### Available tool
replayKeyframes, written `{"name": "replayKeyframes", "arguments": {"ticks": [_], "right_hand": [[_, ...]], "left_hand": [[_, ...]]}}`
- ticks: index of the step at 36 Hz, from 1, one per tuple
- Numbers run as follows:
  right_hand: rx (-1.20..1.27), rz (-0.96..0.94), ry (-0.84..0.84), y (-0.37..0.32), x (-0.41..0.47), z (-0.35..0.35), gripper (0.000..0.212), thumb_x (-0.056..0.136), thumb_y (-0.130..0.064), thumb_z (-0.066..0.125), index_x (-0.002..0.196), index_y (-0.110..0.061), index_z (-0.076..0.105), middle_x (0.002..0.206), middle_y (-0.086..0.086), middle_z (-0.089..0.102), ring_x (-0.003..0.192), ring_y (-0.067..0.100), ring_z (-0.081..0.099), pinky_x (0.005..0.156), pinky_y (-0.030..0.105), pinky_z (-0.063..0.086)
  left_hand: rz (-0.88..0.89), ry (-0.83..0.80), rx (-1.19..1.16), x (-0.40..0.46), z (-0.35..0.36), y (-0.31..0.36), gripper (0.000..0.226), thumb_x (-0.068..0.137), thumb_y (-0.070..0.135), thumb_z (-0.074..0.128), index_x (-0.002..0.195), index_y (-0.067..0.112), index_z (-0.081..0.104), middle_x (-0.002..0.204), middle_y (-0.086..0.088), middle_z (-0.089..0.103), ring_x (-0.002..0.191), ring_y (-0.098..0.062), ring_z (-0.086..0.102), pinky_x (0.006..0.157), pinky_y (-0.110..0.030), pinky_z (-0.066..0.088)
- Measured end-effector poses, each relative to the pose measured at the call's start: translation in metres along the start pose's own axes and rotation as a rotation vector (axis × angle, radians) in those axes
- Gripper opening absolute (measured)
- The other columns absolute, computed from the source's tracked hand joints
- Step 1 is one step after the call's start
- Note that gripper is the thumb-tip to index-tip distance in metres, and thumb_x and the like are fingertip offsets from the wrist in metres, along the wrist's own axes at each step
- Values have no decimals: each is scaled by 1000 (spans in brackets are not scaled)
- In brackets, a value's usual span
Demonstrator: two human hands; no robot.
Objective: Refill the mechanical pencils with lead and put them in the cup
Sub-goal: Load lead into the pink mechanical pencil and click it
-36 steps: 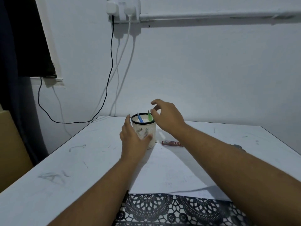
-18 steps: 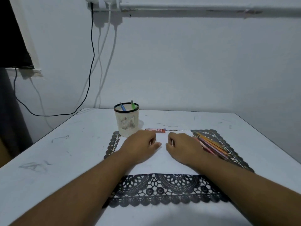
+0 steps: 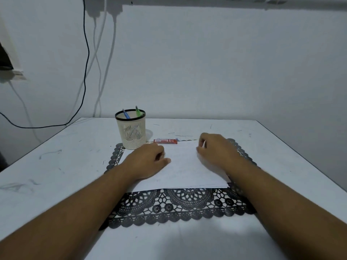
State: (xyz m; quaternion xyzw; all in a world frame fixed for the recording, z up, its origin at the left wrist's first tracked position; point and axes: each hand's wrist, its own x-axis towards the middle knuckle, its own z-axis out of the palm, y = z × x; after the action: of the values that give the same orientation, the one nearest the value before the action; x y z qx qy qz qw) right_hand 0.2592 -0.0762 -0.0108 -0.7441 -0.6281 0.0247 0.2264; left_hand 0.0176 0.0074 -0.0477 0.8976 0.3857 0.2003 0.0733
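Two pencils [image 3: 138, 111] stand in the cup [image 3: 131, 132] toward the desk's far-left; right hand [image 3: 217, 151] pinches something thin and pale, left hand [image 3: 148, 159] loosely curled, empty; next likely fetch lead case [image 3: 165, 141].

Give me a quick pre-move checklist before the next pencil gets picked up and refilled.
1. White mesh plastic cup with black rim upright on the table: ok.
2. Pencils already in the cup, blue mechanical pencil and green mechanical pencil: ok, two.
3. Red flat lead case clear of both hands, lying behind the white paper sheet: ok.
4. Left hand free, resting curled on the paper: ok.
5. Right hand pinching something thin and whitish at its fingertips; what it is: cannot tell.
6. Remaining pencils on the black lace mat: cannot tell, the right hand covers that side.
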Motion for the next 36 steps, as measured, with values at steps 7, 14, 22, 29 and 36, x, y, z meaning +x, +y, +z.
{"name": "replayKeyframes", "arguments": {"ticks": [7, 14, 22, 29, 36], "right_hand": [[-160, 206, -107, 28, 7, -24, 22, 92, -38, 67, 85, -19, 59, 96, 2, 65, 92, 27, 62, 73, 32, 44], [-135, 260, -139, 23, 4, -27, 35, 90, -39, 71, 72, -18, 48, 77, 0, 54, 81, 26, 55, 60, 29, 35], [-42, 202, -57, 9, 0, -28, 31, 90, -39, 68, 70, -18, 57, 72, 0, 62, 65, 20, 56, 58, 29, 39], [435, 22, -9, -19, -12, -25, 23, 97, -28, 62, 85, -10, 70, 71, -5, 76, 65, 18, 68, 61, 31, 50], [421, -116, -148, -30, -16, 1, 18, 102, -41, 63, 93, -30, 73, 80, -7, 72, 61, 0, 57, 62, 27, 41]], "left_hand": [[-8, -8, -7, -2, -1, 3, 34, 97, 48, 59, 73, 26, 48, 79, 9, 53, 70, -8, 48, 62, -30, 37], [-9, -16, -8, -3, -2, 4, 35, 97, 48, 59, 73, 27, 46, 79, 9, 54, 71, -9, 49, 65, -32, 42], [-7, -16, 11, -5, -6, 7, 34, 97, 49, 59, 74, 26, 48, 80, 9, 54, 71, -8, 49, 66, -32, 44], [39, 143, -68, -8, -9, 15, 19, 96, 46, 62, 93, 29, 55, 94, 13, 57, 87, -11, 52, 77, -37, 51], [264, 302, -34, -8, -20, 20, 49, 89, 51, 71, 129, 25, 56, 123, 9, 57, 115, -12, 49, 97, -32, 37]]}}
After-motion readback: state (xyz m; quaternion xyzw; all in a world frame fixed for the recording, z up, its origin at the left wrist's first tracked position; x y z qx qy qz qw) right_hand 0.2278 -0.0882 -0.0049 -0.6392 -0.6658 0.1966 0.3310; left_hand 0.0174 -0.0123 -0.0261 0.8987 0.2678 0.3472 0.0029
